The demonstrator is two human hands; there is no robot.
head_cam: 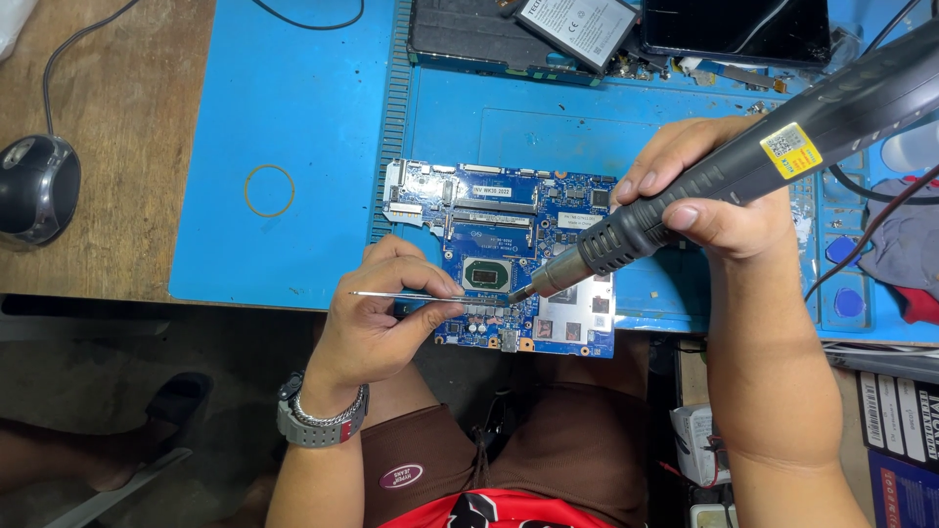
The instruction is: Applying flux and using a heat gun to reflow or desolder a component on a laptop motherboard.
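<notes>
A blue laptop motherboard [509,220] lies on a blue work mat [293,117] at the table's near edge. My left hand [386,313] pinches thin metal tweezers [430,295] whose tips rest on the board below the dark processor chip [486,275]. My right hand [709,191] grips a dark grey hot-air handpiece [743,161]. Its metal nozzle [543,282] slants down-left and points at the board beside the tweezer tips. A grey watch is on my left wrist.
A black computer mouse [37,186] sits on the wooden table at the far left. A rubber band [269,190] lies on the mat. An opened dark device and a battery [577,27] rest at the back. Cables and small tool trays [846,249] crowd the right.
</notes>
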